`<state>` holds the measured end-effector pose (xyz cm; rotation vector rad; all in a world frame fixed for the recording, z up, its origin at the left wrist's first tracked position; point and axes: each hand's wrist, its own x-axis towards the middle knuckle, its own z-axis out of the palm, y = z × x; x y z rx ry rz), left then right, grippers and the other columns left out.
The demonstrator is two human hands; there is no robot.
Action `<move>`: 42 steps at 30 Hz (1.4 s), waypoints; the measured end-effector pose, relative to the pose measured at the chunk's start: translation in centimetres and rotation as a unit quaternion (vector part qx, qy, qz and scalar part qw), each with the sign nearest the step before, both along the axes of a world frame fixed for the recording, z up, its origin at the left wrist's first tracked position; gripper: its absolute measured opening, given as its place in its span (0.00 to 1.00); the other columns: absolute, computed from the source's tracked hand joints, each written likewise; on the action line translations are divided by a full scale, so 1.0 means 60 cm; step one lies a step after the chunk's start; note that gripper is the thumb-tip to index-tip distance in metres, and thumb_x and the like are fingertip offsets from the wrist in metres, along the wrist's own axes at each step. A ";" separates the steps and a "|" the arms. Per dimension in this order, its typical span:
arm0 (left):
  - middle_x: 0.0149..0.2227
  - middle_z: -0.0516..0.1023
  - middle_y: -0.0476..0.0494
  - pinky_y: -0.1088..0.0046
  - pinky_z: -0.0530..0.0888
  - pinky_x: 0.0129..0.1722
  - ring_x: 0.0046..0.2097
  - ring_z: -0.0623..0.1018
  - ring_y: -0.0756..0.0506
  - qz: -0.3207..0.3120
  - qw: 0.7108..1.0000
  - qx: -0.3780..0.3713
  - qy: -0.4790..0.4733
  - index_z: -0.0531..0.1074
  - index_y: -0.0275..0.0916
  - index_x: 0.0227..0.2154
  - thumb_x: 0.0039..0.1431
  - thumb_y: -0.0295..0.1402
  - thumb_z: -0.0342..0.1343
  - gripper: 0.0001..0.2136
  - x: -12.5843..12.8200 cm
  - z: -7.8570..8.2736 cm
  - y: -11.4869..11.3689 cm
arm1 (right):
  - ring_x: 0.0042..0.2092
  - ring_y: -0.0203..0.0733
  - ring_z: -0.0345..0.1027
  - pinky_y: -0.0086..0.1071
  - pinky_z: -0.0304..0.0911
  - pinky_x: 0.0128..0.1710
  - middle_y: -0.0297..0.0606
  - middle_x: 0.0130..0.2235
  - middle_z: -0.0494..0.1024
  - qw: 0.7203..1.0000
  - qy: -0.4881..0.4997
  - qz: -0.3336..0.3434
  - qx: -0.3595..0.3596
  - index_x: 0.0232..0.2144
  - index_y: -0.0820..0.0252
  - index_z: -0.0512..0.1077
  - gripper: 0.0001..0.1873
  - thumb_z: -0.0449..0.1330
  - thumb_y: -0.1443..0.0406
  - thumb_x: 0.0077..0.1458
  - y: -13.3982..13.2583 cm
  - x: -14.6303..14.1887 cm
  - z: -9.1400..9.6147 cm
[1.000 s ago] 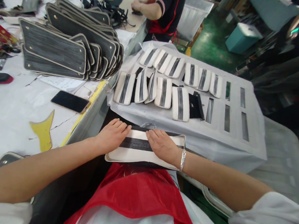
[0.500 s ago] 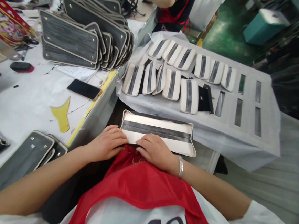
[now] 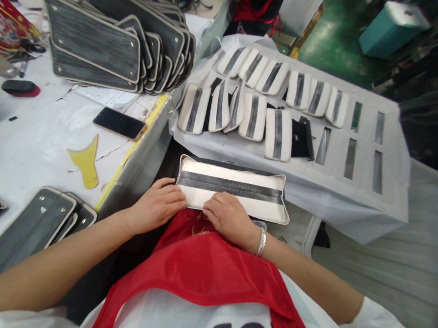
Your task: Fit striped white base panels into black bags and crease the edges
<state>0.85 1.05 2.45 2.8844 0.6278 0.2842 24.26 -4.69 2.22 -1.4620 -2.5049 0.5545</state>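
A long bag piece [image 3: 232,185], cream with a black stripe along its middle and raised edges and corners, lies across in front of my red apron. My left hand [image 3: 161,202] is closed on its near left edge, fingertips over the cream border. Further right along the same edge, my right hand [image 3: 230,218] pinches the border with fingers bent. Both thumbs are mostly hidden. Dark material shows behind the far edge of the piece; its underside is out of sight.
A table [image 3: 56,116] at left bears stacked dark panels [image 3: 95,43], a phone [image 3: 119,123] and a yellow template [image 3: 84,161]. More dark panels [image 3: 31,235] lie nearer me. Ahead, a white-covered stand [image 3: 339,178] with slots holds several striped bag pieces [image 3: 253,117]. Another person [image 3: 257,10] is behind.
The camera view has tilted a little, so the surroundings sit slightly higher and further left. Both hands keep their hold on the near edge, with the right fingers slightly more curled.
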 end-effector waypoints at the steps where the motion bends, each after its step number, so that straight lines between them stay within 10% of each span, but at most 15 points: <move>1: 0.39 0.78 0.46 0.60 0.59 0.57 0.45 0.73 0.47 -0.001 1.000 0.008 0.007 0.74 0.42 0.38 0.60 0.26 0.47 0.11 0.002 0.002 -0.001 | 0.37 0.40 0.59 0.33 0.52 0.39 0.39 0.33 0.71 1.000 -0.005 0.004 -0.001 0.31 0.61 0.71 0.13 0.50 0.63 0.62 0.002 0.000 0.001; 11: 0.33 0.76 0.45 0.57 0.62 0.53 0.40 0.72 0.44 0.139 0.989 0.041 0.037 0.73 0.40 0.27 0.55 0.26 0.49 0.08 0.048 0.021 -0.031 | 0.35 0.42 0.62 0.35 0.52 0.34 0.40 0.32 0.72 0.997 -0.047 -0.066 0.003 0.29 0.61 0.71 0.11 0.51 0.64 0.59 0.007 -0.023 0.004; 19: 0.46 0.71 0.38 0.57 0.68 0.47 0.48 0.70 0.39 0.304 0.952 -0.026 0.012 0.70 0.37 0.30 0.54 0.29 0.51 0.04 0.067 -0.008 -0.043 | 0.35 0.45 0.64 0.36 0.54 0.33 0.42 0.33 0.72 0.990 -0.069 -0.113 -0.045 0.30 0.61 0.68 0.06 0.52 0.67 0.56 0.023 -0.037 0.015; 24: 0.57 0.61 0.36 0.51 0.62 0.56 0.61 0.58 0.35 0.284 0.955 -0.042 -0.069 0.68 0.38 0.30 0.57 0.35 0.52 0.06 0.048 -0.031 -0.041 | 0.39 0.46 0.63 0.38 0.55 0.37 0.44 0.39 0.71 0.985 -0.057 -0.160 -0.011 0.42 0.63 0.65 0.10 0.53 0.66 0.57 0.013 -0.032 0.020; 29: 0.57 0.61 0.36 0.51 0.64 0.56 0.59 0.61 0.36 0.299 0.941 -0.110 -0.113 0.65 0.38 0.24 0.57 0.40 0.53 0.12 0.054 -0.041 -0.041 | 0.41 0.44 0.59 0.39 0.52 0.43 0.42 0.40 0.71 0.991 -0.034 -0.076 0.110 0.34 0.59 0.70 0.10 0.50 0.65 0.62 -0.014 -0.015 -0.007; 35: 0.56 0.62 0.36 0.53 0.63 0.56 0.58 0.63 0.37 0.320 0.937 -0.096 -0.103 0.66 0.38 0.23 0.57 0.36 0.53 0.10 0.064 -0.035 -0.045 | 0.44 0.45 0.59 0.40 0.53 0.44 0.47 0.44 0.72 0.977 -0.028 0.074 0.200 0.51 0.67 0.66 0.17 0.47 0.67 0.63 -0.035 0.012 -0.043; 42: 0.57 0.62 0.37 0.53 0.63 0.56 0.59 0.63 0.38 0.324 0.936 -0.090 -0.101 0.65 0.38 0.24 0.58 0.37 0.52 0.10 0.071 -0.032 -0.051 | 0.53 0.48 0.57 0.42 0.53 0.50 0.47 0.52 0.70 0.971 -0.052 0.079 0.221 0.54 0.68 0.63 0.19 0.47 0.68 0.63 -0.061 0.071 -0.047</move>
